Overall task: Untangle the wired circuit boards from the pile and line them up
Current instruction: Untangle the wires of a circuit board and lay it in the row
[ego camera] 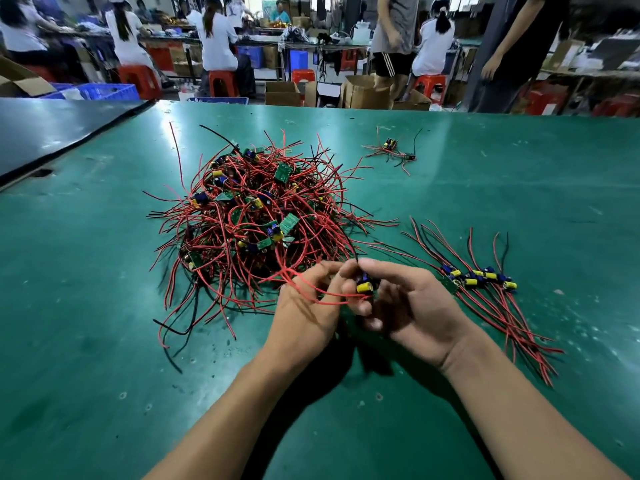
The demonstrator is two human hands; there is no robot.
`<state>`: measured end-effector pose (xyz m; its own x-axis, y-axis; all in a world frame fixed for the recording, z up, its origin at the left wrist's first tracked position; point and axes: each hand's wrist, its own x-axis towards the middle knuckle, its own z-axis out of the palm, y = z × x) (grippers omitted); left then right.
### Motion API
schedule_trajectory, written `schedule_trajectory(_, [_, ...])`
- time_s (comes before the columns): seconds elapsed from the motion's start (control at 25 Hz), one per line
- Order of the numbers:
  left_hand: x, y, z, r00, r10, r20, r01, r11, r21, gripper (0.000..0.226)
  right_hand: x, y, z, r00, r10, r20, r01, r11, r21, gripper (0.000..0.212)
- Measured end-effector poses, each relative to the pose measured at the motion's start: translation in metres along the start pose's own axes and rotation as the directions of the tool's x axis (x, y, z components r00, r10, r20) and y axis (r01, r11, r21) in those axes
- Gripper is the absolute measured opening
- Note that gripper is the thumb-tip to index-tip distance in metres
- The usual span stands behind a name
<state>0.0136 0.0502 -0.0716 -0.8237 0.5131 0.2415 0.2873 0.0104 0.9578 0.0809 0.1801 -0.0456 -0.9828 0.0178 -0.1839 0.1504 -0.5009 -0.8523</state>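
- Your left hand (304, 308) and right hand (414, 306) meet above the tabletop (104, 306), fingers (372, 265) pinching one board (365, 287) between them.
- The row (478, 278) lies just right, nearer your right hand.
- The board's wires (301, 280) trail left and away into the pile (256, 216).

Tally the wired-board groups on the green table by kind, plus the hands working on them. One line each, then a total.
Tangled pile: 1
Lined-up row: 1
Small stray cluster: 1
Wired board held between both hands: 1
Hands: 2, left hand and right hand
Total: 6
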Motion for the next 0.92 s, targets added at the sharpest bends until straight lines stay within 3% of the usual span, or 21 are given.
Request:
schedule_trajectory(0.16, [0.004,-0.001,-0.002,0.986,-0.166,0.025,0.168,0.972,-0.163,0.018,0.005,0.004,-0.001,0.994,-0.045,-0.099,0.029,0.988,-0.154,0.015])
schedule_trajectory(0.4, [0.008,0.004,-0.002,0.939,-0.324,0.114,0.341,0.841,-0.420,0.025,0.013,0.012,-0.001,0.951,-0.226,-0.210,0.172,0.954,-0.247,0.020])
schedule_trajectory(0.6, [0.007,0.002,-0.006,0.925,-0.291,0.246,0.367,0.853,-0.370,0.028,0.013,0.017,-0.003,0.943,-0.267,-0.198,0.209,0.940,-0.272,0.017])
schedule_trajectory(0.76, [0.007,0.000,-0.008,0.925,-0.279,0.257,0.361,0.857,-0.368,0.035,0.014,0.014,-0.005,0.944,-0.227,-0.240,0.183,0.964,-0.191,0.015])
schedule_trajectory(0.92, [0.006,0.001,-0.006,0.923,-0.274,0.272,0.356,0.875,-0.329,0.036,0.013,0.012,-0.013,0.924,-0.236,-0.302,0.165,0.956,-0.243,0.010])
